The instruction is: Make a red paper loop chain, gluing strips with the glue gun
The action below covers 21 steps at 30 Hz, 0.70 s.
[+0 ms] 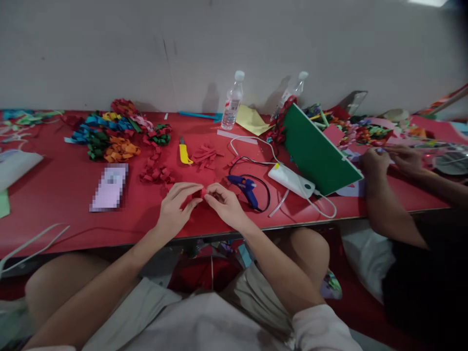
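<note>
Near the table's front edge, my left hand and my right hand meet fingertip to fingertip. Both pinch a small red paper strip, mostly hidden by the fingers. Just behind them lies a red paper chain of linked loops. A pile of loose red paper strips sits further back, beside a yellow utility knife. To the right of my right hand rests a blue glue gun with its black cord.
Coloured paper chains and a pixelated phone lie left. A water bottle stands at the back. Right are a white power bank with cables, a tilted green board and a co-worker's hands.
</note>
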Tool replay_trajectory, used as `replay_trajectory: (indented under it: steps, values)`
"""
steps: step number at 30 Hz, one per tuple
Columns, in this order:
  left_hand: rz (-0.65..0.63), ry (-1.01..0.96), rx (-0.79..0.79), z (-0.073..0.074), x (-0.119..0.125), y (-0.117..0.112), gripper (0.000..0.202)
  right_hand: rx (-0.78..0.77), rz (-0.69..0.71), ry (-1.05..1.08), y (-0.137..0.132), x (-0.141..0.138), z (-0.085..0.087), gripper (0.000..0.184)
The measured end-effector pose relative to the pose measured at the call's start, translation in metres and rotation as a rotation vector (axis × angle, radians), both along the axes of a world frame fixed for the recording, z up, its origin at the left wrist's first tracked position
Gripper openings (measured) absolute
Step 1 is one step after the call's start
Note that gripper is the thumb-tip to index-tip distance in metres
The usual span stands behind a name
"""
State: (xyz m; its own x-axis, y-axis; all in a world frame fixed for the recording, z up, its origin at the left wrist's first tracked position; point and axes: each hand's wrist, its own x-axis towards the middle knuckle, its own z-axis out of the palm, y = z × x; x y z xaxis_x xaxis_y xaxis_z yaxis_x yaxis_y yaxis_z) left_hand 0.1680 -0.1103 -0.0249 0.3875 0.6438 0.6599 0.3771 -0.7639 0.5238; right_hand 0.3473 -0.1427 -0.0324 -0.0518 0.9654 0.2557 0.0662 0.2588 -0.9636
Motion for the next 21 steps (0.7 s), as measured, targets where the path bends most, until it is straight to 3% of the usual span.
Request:
replay_trajectory:
  steps: [5,10,15,21]
  values:
    - [-0.038,0.068,-0.017,0.003,0.007,0.002,0.02,-0.076,0.023,0.163,0.0,0.002,0.001,0.031]
    - [-0.08,0.092,-0.035,-0.009,0.01,0.002,0.029,-0.03,-0.048,0.087,-0.005,0.005,0.001,0.037]
    - [-0.069,0.068,0.058,-0.024,0.008,0.0,0.025,-0.05,0.013,0.005,-0.006,0.006,-0.002,0.037]
    - [-0.103,0.153,0.116,-0.025,0.003,-0.007,0.034,-0.003,-0.049,0.007,-0.008,0.001,-0.01,0.037]
